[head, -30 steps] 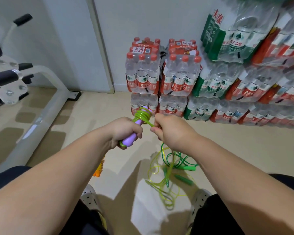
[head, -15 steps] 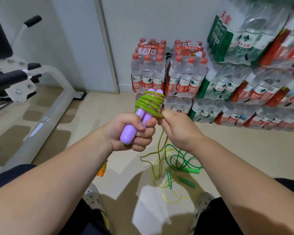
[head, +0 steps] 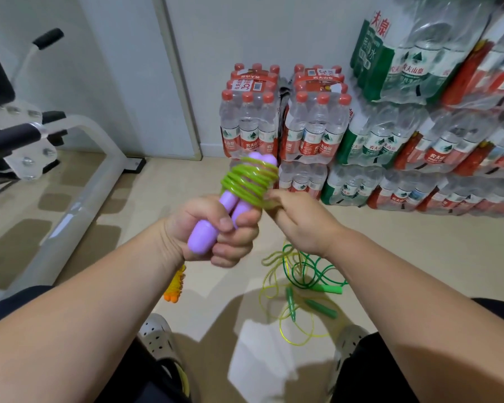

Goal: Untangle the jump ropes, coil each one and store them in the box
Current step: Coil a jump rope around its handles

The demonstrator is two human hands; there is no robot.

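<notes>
My left hand [head: 216,228] grips two purple jump-rope handles [head: 204,237] held side by side, their far ends pointing up and away. Light green cord [head: 249,180] is wound in several turns round the upper part of the handles. My right hand [head: 300,222] pinches that cord just right of the coil. The loose remainder [head: 274,274] hangs down to the floor. Below it lies a darker green rope with green handles [head: 317,306], tangled with thin yellow-green cord [head: 303,334]. No box is in view.
Shrink-wrapped packs of water bottles [head: 312,123] are stacked along the wall ahead and to the right. A white exercise machine frame [head: 79,187] stands on the left. An orange and yellow object [head: 176,283] lies on the floor under my left forearm. My shoes [head: 157,335] are near the bottom.
My left hand has raised and tilted the purple handles upright. More turns of light green cord are wound round them, and less cord lies loose on the floor.
</notes>
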